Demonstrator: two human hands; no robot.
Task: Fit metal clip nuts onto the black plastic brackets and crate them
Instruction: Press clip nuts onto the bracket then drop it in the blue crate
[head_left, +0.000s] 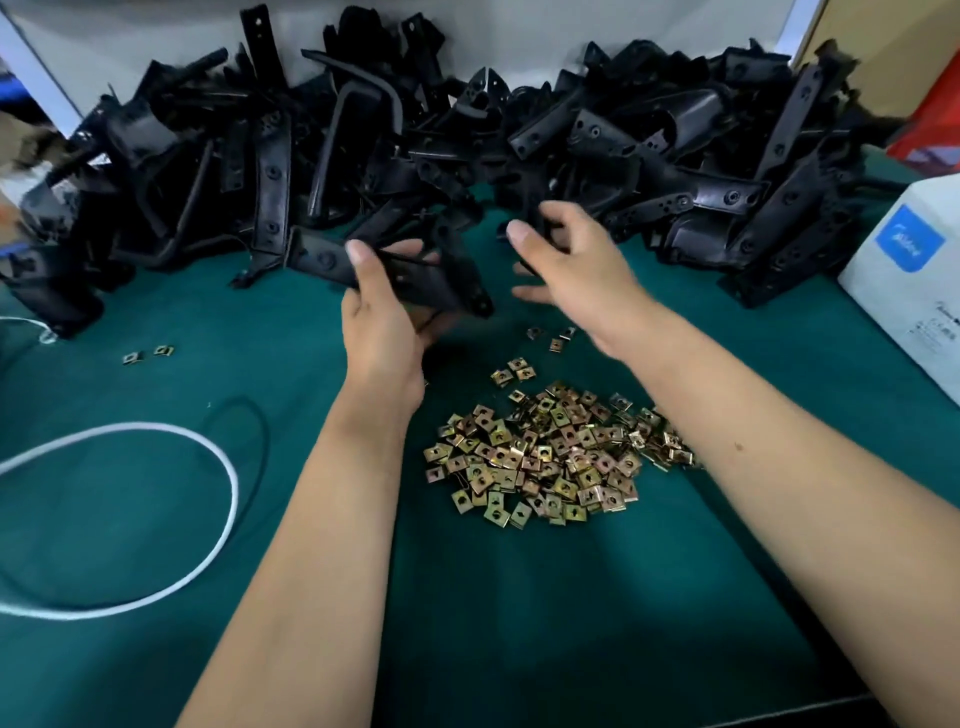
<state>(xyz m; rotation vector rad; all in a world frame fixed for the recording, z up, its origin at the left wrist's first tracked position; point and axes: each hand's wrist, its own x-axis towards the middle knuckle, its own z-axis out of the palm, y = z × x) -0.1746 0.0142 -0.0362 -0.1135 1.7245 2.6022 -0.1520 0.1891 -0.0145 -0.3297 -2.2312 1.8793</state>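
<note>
Brackets of black plastic lie heaped (623, 156) along the far side of the green table (156, 374), beyond both hands, and one bracket (415, 280) is already up off the cloth in the left hand (382, 322). That hand grips it from below, thumb lying over the top face near its left end and fingers curled beneath, wrist roughly level and forearm running straight back towards the body. No clip nut is visible on this bracket, so the step in hand looks like the start of a fitting: a fresh bracket picked, not yet loaded. To the right, the right hand (566, 260) hovers just beside the bracket's far end, at the near edge of the heap, fingers loosely curled and thumb raised; it appears to hold nothing, though the fingertips are partly hidden against the dark parts. The clip nuts (550, 457) sit in a brassy pile nearer the body than either hand, between the two forearms, with a few strays closer to the right wrist. The next move likely calls for the right hand to draw back, pinch one nut and slide it over a bracket edge in line with a hole. No crate is in view.
</note>
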